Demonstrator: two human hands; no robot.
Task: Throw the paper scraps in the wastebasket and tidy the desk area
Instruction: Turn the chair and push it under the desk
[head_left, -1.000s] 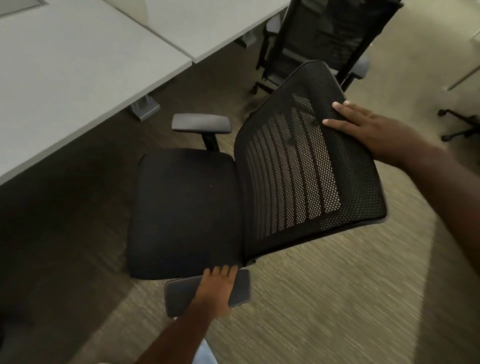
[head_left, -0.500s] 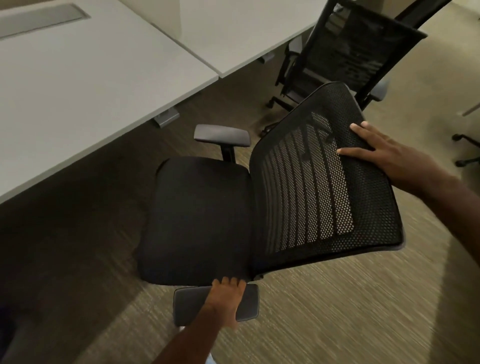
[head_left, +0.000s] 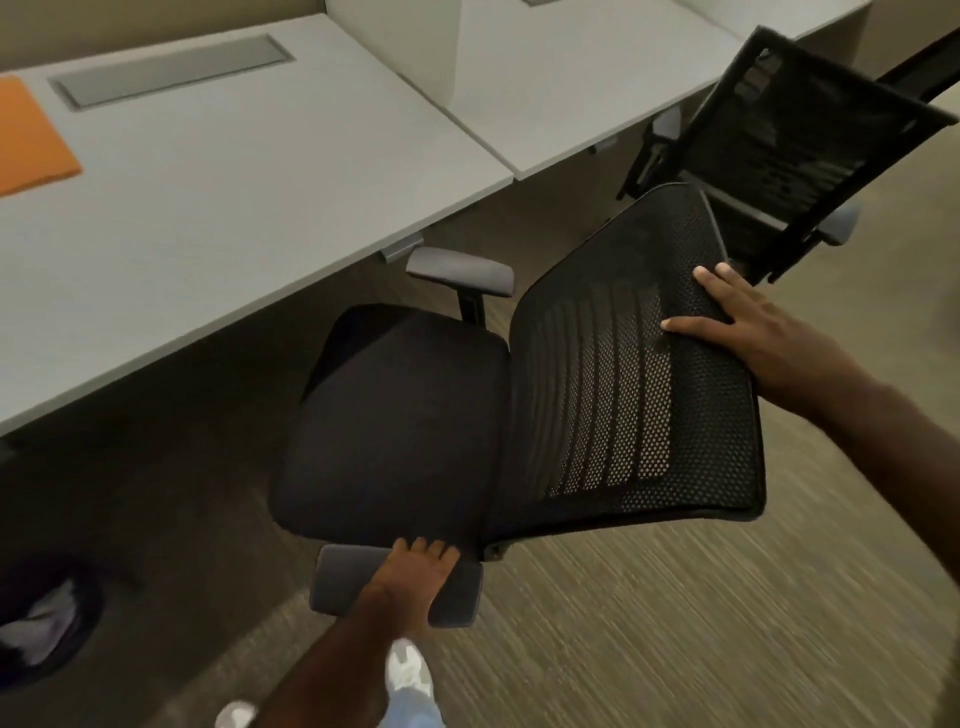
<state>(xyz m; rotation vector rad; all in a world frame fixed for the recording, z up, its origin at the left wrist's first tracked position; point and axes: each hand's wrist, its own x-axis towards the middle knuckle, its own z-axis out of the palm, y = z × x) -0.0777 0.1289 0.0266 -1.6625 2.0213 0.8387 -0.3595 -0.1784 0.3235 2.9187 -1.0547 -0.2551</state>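
Observation:
A black office chair (head_left: 395, 431) with a mesh back (head_left: 623, 395) stands in front of the grey desk (head_left: 218, 208), its seat front close to the desk edge. My left hand (head_left: 415, 577) grips the chair's near grey armrest (head_left: 337, 582) from above. My right hand (head_left: 743, 322) lies on the upper edge of the mesh back, fingers wrapped over it. A dark wastebasket (head_left: 41, 618) with a liner sits on the floor at the lower left, partly cut off by the frame. No paper scraps show on the desk or the floor.
An orange folder (head_left: 31, 140) lies at the desk's left edge. A second desk (head_left: 571, 78) joins at the right, with another black mesh chair (head_left: 795, 130) at it. My white shoes (head_left: 410, 670) stand on the carpet just behind the chair.
The chair has rolled toward the desk with both hands still on it. The view has shifted, bringing the orange folder and the wastebasket into sight.

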